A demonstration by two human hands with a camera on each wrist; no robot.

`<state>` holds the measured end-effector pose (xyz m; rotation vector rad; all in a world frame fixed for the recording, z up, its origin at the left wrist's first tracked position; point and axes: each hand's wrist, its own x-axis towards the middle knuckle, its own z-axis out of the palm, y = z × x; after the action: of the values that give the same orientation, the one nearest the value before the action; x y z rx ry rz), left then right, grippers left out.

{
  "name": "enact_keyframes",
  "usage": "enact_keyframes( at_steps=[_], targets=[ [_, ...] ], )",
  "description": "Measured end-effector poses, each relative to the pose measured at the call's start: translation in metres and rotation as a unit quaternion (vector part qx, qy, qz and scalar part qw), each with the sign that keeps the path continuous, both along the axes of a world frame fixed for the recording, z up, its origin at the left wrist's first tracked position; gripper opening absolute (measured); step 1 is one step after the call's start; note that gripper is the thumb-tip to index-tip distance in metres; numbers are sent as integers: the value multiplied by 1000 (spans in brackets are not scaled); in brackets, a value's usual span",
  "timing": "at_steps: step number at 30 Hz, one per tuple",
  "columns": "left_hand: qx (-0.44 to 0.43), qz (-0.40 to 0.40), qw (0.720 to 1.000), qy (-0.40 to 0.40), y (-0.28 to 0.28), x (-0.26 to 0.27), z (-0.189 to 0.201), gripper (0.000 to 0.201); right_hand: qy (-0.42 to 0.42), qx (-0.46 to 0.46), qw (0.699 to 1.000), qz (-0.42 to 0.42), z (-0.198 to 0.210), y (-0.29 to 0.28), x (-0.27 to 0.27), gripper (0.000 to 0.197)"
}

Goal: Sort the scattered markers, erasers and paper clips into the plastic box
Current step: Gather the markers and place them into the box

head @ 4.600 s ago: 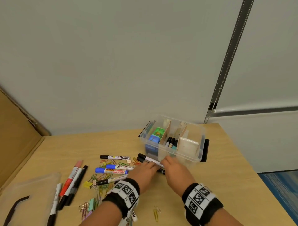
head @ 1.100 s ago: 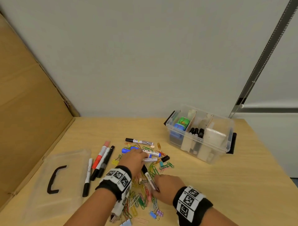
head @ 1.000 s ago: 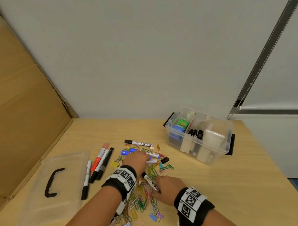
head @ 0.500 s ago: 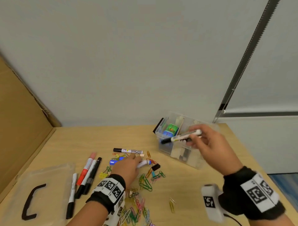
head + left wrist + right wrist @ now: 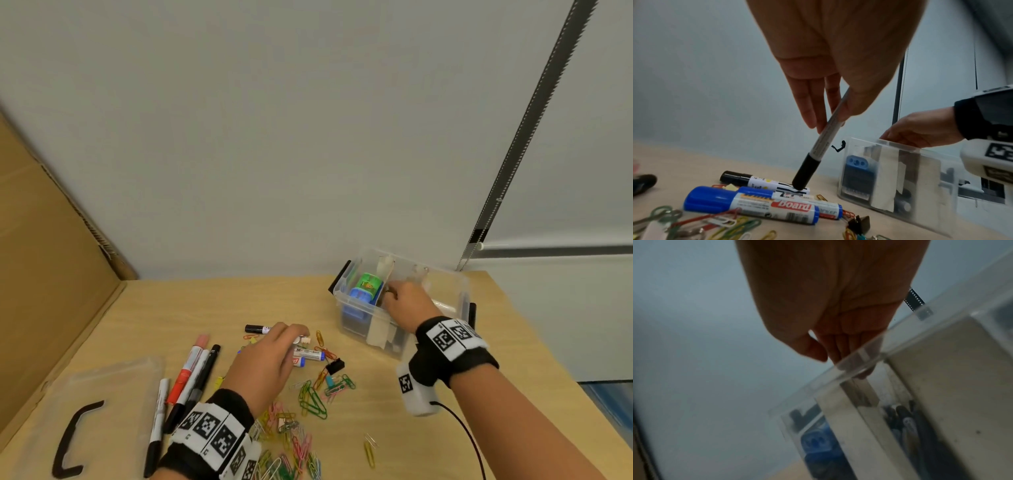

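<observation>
Lifting: slim grey black-capped marker [image 5: 825,139], cap tilted down, pinched by left hand [image 5: 267,363]
Landmark: clear plastic box [image 5: 370,329], rightward
Right hand [image 5: 407,301]: fingers inside box, grip unclear

Left hand [image 5: 265,359] hovering over the counter [image 5: 428,442], a slim marker [image 5: 819,146] hanging tilted from its fingers, cap end down over the loose markers [image 5: 764,203] lying under it. Paper clips [image 5: 310,401] lying scattered below and just right of that hand. More markers [image 5: 191,373] lying to its left; the lid [image 5: 78,421] sitting farther left. Right hand [image 5: 406,301] reaching into the plastic box [image 5: 363,317], which is sitting right of and beyond the left hand.
</observation>
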<state>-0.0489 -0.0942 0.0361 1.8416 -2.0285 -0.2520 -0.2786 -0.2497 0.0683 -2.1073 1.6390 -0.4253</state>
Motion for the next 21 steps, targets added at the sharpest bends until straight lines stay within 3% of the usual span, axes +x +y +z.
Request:
enact_keyframes(
  at_steps=[4,7,9,11,17,21],
  targets=[
    [-18,-4,1000,14,9,3,4,14,-76,-97,992,-39,1,16,-33,34],
    [-65,-2,996,64,13,-7,15,16,-32,-164,982,-93,-14,21,-67,37],
    [-113,-19,987,114,12,-25,28,18,22,-141,983,-119,-28,21,-84,46],
    [-150,-39,977,144,3,-48,40,20,16,-82,989,-121,-39,22,-90,55],
    [-115,-72,986,92,-65,-111,50,30,-56,-50,990,-122,-48,25,-86,60],
    [-65,-95,993,-17,-121,-133,32,33,-48,-59,990,-122,-48,25,-87,60]
  ],
)
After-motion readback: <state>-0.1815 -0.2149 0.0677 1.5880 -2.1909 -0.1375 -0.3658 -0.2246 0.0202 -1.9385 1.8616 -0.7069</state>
